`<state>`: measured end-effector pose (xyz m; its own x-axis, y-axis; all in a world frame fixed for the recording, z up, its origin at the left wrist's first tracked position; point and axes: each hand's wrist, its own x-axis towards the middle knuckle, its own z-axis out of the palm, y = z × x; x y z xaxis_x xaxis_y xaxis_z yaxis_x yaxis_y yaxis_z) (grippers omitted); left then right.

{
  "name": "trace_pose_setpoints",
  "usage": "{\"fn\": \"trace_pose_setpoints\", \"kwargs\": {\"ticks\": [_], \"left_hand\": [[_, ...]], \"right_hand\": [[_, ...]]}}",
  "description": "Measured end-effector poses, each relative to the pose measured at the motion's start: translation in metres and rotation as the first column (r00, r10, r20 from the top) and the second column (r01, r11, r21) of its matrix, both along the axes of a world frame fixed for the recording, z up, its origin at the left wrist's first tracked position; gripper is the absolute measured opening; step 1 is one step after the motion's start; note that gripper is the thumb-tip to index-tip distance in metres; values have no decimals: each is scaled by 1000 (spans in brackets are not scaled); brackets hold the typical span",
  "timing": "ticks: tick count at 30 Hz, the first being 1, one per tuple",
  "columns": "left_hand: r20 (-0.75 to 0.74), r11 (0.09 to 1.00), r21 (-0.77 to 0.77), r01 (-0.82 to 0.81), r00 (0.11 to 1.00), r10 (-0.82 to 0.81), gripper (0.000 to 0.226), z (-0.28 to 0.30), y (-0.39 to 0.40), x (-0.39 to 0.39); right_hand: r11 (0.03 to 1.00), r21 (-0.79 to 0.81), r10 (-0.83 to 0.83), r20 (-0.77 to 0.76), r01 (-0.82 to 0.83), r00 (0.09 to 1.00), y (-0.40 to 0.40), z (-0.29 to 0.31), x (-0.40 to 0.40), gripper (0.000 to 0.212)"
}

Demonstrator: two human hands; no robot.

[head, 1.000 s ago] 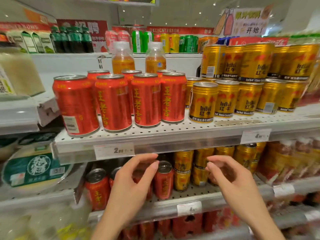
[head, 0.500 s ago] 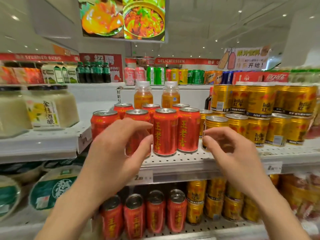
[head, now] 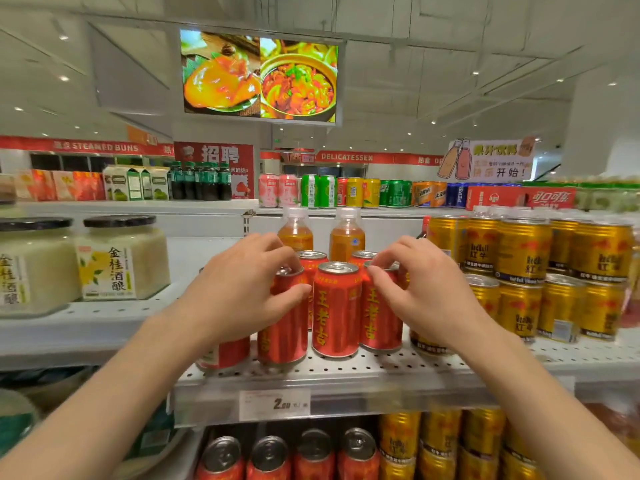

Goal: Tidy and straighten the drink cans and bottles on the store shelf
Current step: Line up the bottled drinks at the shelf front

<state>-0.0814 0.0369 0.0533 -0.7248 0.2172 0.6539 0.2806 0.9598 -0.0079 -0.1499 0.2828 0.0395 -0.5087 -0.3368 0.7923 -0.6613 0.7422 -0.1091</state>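
head view: left hand (head: 242,292) wraps the tall upright red aluminium can (head: 282,317) left of the middle red can (head: 336,310); right hand (head: 426,289) pinches its right neighbour (head: 379,317).

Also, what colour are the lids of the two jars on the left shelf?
Black, seen in the head view: both jar lids.

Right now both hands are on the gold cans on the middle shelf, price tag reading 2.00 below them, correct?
Not quite. The head view shows the left hand and right hand on the red cans, not the gold cans. The price tag does read 2.00.
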Motion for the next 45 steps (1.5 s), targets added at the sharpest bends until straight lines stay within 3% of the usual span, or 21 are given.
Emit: {"fn": "trace_pose_setpoints", "kwargs": {"ticks": [9,20,28,35,41,45], "left_hand": [[33,996,92,-4,999,1,31,4,1,-5],[40,994,93,-59,998,56,29,1,5,-4],[42,992,99,-73,997,69,28,0,7,-2],[39,991,111,-76,997,73,26,0,7,-2],[13,991,107,-77,997,77,28,-2,8,-2],[-2,991,103,-83,997,83,32,-4,7,-2]], "right_hand": [[998,-35,-41,234,50,971,-26,52,-48,27],[993,110,-99,515,48,851,-69,59,-112,100],[1000,-14,15,500,-9,866,-65,55,-119,99],[965,-258,120,312,-38,942,-47,60,-107,85],[861,-502,219,219,-83,951,-32,61,-83,85],[732,-670,312,166,-125,936,-24,56,-63,85]]}}
